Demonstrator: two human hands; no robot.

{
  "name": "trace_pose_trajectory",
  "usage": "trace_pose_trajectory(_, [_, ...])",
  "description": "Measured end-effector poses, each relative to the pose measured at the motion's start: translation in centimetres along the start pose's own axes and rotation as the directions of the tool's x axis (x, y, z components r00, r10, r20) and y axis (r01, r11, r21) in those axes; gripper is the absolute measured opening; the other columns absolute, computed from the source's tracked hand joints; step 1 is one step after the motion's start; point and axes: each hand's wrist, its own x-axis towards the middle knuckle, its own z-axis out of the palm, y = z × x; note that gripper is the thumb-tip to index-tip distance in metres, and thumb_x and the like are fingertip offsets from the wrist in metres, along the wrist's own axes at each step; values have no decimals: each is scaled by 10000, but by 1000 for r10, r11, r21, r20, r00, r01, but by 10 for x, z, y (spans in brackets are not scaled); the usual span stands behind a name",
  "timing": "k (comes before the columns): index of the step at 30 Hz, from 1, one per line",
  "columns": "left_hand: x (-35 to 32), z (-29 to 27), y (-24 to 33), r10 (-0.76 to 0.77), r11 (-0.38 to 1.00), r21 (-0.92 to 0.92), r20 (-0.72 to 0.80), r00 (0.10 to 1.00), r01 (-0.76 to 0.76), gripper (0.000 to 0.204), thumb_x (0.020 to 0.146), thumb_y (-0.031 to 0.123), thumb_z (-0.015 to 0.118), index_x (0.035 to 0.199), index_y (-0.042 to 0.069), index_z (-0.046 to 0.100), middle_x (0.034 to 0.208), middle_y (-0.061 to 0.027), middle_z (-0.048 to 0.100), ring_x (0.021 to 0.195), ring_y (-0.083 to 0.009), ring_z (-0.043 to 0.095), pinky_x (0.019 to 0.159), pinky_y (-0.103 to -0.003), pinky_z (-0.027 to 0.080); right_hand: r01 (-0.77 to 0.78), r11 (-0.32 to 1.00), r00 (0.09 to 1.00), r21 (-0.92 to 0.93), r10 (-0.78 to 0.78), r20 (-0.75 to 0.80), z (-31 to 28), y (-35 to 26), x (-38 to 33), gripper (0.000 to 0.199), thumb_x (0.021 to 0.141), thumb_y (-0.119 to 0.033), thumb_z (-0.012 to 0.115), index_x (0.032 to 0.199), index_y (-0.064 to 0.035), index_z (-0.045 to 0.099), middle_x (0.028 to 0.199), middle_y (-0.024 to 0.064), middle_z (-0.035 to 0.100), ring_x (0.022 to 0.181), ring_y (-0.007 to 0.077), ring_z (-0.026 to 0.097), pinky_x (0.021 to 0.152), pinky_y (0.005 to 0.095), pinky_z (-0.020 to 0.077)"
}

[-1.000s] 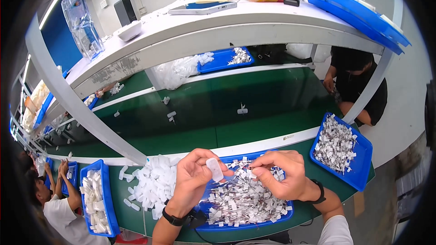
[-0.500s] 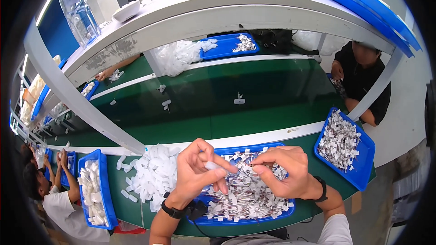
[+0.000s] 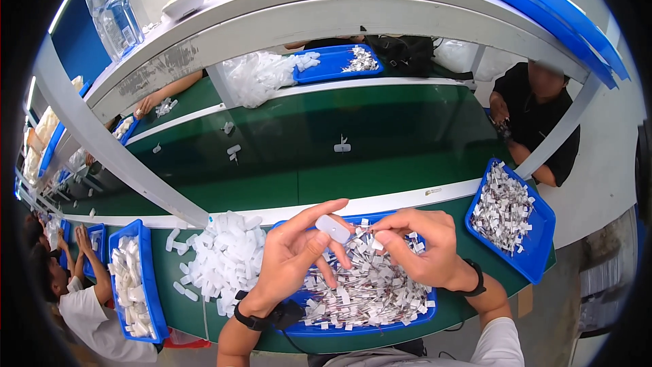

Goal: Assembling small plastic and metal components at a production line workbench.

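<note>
My left hand [image 3: 288, 258] is closed on a white oval plastic cap [image 3: 333, 229], held between thumb and fingers with its flat face turned up. Just beside it, my right hand [image 3: 429, 248] pinches a thin wire lead [image 3: 367, 228]; a small white tag hangs by these fingertips. Fingers partly hide how close the lead is to the cap. Both hands are above a blue tray [image 3: 319, 330] heaped with tagged wire leads [image 3: 367, 299]. Left of my left wrist, a pile of white plastic caps [image 3: 227, 255] lies on the green table.
A blue bin [image 3: 543, 234] of tagged leads stands at right, another blue bin [image 3: 161, 312] of white pieces at left. Beyond a white rail, a green conveyor belt [image 3: 285, 170] carries a few pieces. White rack posts [image 3: 132, 170] frame it. Other people [image 3: 536, 119] sit around.
The cap in my left hand has turned so its broad flat face shows. My right hand keeps its pinch near it. Pieces on the belt have shifted slightly left.
</note>
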Motion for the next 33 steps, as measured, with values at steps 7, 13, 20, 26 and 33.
trace_pose_trajectory(7, [-3, -3, -2, 38, 997, -63, 30, 999, -36, 250, 1016, -4, 574, 1239, -108, 526, 1127, -271, 697, 801, -271, 760, 526, -285, 620, 269, 929, 963, -254, -259, 75, 3, 4, -1, 132, 803, 26, 779, 930, 2, 753, 782, 99, 750, 593, 195, 692, 550, 271, 508])
trace_pose_trajectory(13, [-3, -3, -3, 41, 999, -36, 23, 999, -40, 290, 1014, 0, 588, 1272, -115, 522, 1118, -275, 699, 818, -285, 761, 533, -292, 626, 338, 889, 940, -308, -333, 69, 5, 6, 0, 154, 772, 41, 792, 913, -9, 758, 733, 90, 730, 569, 196, 673, 535, 272, 491])
trace_pose_trajectory(20, [-4, -6, -8, 104, 995, -2, 4, 995, -104, 311, 1001, 0, 616, 1287, -113, 573, 1120, -252, 699, 823, -252, 740, 558, -292, 629, 335, 893, 940, -300, -337, 45, 6, 8, 0, 149, 772, -22, 812, 904, -40, 745, 720, 59, 693, 521, 197, 594, 490, 293, 441])
trace_pose_trajectory(26, [-2, -2, -9, 109, 993, 50, 46, 993, -112, 298, 946, -67, 660, 1243, -93, 655, 1182, -222, 642, 839, -244, 736, 558, -268, 621, 305, 906, 952, -295, -292, 87, 2, 7, 0, 143, 768, 28, 801, 899, -1, 749, 696, 92, 706, 542, 200, 653, 530, 273, 490])
trace_pose_trajectory(33, [-6, 6, -6, 114, 987, 119, -9, 993, -112, 306, 898, -99, 700, 1203, -88, 670, 1147, -189, 632, 838, -222, 744, 558, -260, 624, 207, 963, 978, -174, -201, 51, 8, 11, -2, 174, 801, -32, 822, 958, -1, 752, 800, 118, 744, 634, 237, 704, 565, 305, 532])
